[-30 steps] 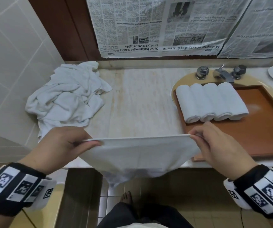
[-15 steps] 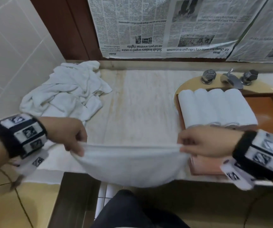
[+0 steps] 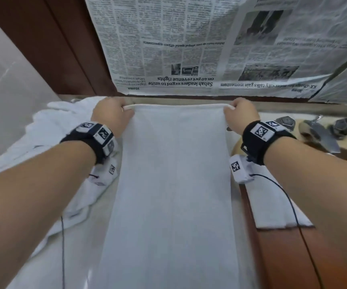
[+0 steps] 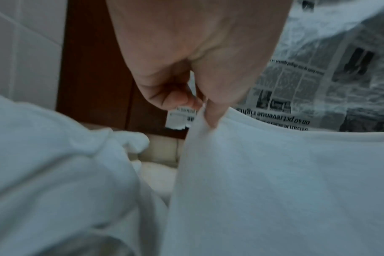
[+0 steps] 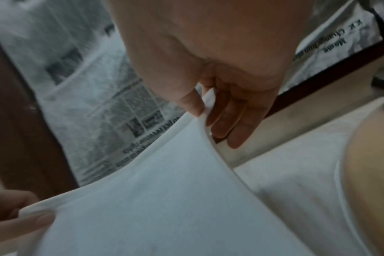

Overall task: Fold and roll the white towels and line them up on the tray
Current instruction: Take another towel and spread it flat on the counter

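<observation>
- Your left hand (image 3: 111,115) pinches the far left corner of the white towel (image 3: 174,184) between thumb and fingers.
- Your right hand (image 3: 241,115) pinches the far right corner the same way, its other fingers (image 5: 237,124) hanging loosely straight.
- The towel is stretched lengthwise over the counter (image 3: 49,265), its far edge near the newspaper (image 3: 189,49).
- The heap of towels (image 3: 64,130) lies left of it; rolled towels (image 3: 272,205) sit on the tray (image 3: 283,257) to the right.
</observation>
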Tool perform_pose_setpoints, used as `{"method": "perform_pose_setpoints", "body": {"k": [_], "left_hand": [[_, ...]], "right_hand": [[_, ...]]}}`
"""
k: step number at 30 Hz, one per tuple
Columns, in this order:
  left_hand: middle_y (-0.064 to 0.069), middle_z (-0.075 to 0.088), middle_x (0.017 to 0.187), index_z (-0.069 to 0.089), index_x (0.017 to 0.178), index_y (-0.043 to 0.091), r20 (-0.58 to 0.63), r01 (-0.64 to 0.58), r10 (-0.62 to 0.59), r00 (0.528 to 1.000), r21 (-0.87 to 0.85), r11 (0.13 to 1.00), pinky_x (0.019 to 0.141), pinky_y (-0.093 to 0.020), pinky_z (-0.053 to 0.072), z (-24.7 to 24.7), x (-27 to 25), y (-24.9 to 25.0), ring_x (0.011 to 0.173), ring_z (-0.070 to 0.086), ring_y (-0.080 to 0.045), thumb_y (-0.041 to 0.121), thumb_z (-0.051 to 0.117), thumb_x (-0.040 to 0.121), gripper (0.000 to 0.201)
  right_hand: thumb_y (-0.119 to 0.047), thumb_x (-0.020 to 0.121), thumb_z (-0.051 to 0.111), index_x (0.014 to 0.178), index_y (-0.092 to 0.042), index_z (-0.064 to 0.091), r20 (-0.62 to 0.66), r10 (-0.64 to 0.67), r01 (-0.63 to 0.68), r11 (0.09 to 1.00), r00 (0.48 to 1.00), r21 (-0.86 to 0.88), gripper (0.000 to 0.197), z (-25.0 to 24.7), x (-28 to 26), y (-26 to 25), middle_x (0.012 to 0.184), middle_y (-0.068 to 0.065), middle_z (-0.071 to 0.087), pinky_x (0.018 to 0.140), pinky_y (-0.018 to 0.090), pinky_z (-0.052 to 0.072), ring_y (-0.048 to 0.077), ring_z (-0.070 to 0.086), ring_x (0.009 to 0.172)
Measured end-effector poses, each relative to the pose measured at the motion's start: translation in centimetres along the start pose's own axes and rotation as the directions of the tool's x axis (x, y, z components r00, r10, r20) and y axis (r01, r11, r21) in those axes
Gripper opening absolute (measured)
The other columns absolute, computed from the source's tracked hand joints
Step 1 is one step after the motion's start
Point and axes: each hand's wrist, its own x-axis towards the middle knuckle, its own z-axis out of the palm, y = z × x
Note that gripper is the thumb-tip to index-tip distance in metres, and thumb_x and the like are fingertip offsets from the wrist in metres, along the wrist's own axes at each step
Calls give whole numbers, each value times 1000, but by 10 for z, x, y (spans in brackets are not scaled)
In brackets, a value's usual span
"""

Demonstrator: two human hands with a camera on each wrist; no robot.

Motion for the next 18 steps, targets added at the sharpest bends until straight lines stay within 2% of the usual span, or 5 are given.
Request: {"method": "perform_pose_setpoints", "body": {"k": [5,8,12,15,18], "left_hand": [[-16,53,131,47,136,15,52,104,-100,994,-60,993,98,-48,44,67,-24,42,124,50,-37,33,65,97,47],[-7,64,113,51,121,23,303,13,47,952,-191,982,88,-40,48,105,-91,88,110,58,-31,44,60,96,34],[2,65,96,56,104,24,583,11,129,802,-230,973,83,-37,52,137,-167,140,95,62,-24,61,49,95,39],[1,63,103,55,104,23,603,1,109,790,-178,984,85,-39,53,158,-196,159,100,59,-24,68,47,90,48],[1,59,109,53,107,23,573,7,81,816,-150,989,84,-39,50,169,-209,170,104,53,-24,57,49,90,38]], "right_hand": [[-16,94,57,114,-16,63,122,151,-150,988,981,-20,22,31,43,10,108,11,69,79,48,63,34,72,91],[-9,87,58,111,-2,66,197,236,-206,965,952,-163,26,41,54,20,94,14,74,80,47,62,34,73,85],[-21,90,66,79,-4,62,194,282,-212,924,939,-317,20,39,64,26,84,14,71,73,34,56,31,70,78],[-21,89,70,93,-7,67,224,295,-250,945,929,-209,15,33,76,35,98,13,73,82,39,62,29,73,90],[-15,86,77,88,-16,64,264,238,-259,965,935,47,13,23,82,40,103,11,72,73,36,64,25,74,87]]}}
